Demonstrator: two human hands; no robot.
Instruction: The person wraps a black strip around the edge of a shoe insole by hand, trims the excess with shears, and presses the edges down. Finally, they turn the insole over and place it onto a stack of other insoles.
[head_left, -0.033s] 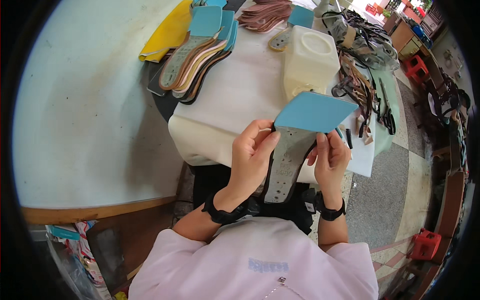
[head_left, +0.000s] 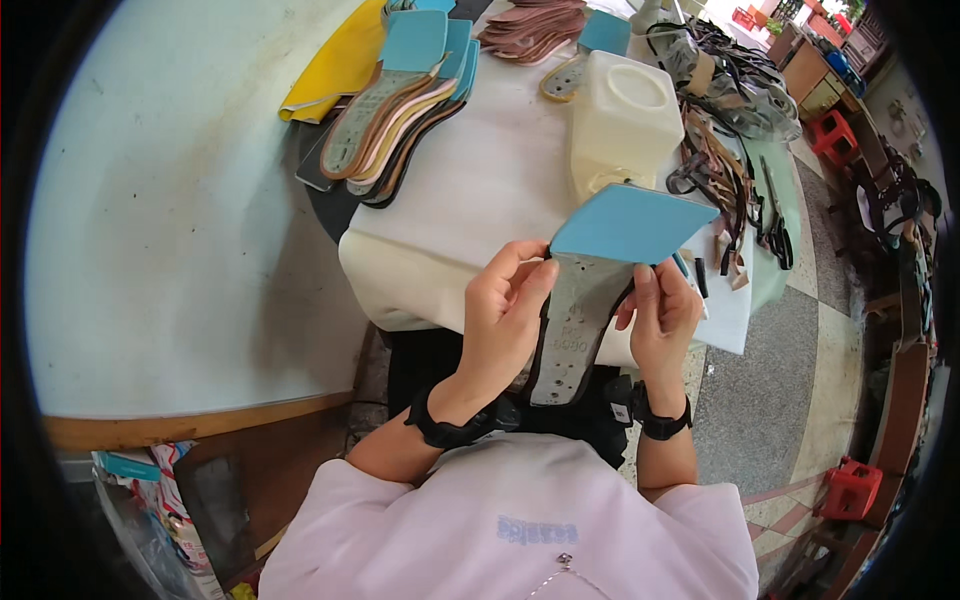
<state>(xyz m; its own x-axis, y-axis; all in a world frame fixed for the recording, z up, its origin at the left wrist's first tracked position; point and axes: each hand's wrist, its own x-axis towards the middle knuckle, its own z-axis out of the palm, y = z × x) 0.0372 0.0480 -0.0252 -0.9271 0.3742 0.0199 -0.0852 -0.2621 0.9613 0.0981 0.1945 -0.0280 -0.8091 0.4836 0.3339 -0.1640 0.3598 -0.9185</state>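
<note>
A shoe insole [head_left: 572, 325] with a grey, perforated body, dark edges and a flat blue toe section [head_left: 632, 226] is held up in front of me, blue end away from my body. My left hand [head_left: 510, 305] pinches its left edge just below the blue part, thumb on top. On the opposite edge, my right hand [head_left: 660, 315] grips it between thumb and curled fingers. The underside is hidden. Farther left on the table lies a stack of similar insoles [head_left: 375, 120], fanned out, with blue toe ends.
A translucent plastic jug [head_left: 625, 120] stands beyond the insole, beside another insole [head_left: 565, 78]. Brown leather pieces [head_left: 530, 30] are piled at the back. Loose straps [head_left: 712, 165] and black scissors [head_left: 774, 220] lie right. A white-topped table [head_left: 180, 300] fills the left; a red stool [head_left: 850, 488] stands right.
</note>
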